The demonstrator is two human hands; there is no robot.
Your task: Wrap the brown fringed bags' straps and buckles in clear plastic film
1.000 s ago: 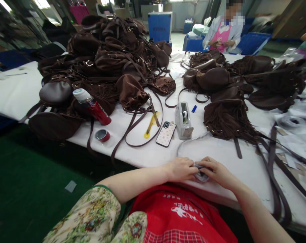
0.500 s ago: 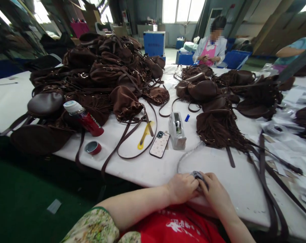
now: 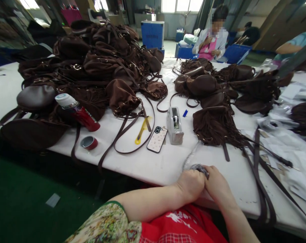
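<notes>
Fingers (image 3: 211, 172) clasp a grey bundle (image 3: 200, 167); red cup (image 3: 93, 145) (grey inside) opens upward.

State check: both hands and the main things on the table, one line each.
Left hand: closed against the grey bundle
Right hand: curled around the bundle's other side
Grey bundle: bunched up, partly hidden
Bottle: white cap on
Red cup: open side up
Phone: back up
Tape dispenser: upright
Yellow comb: lying flat
Bags at left: heaped
</notes>
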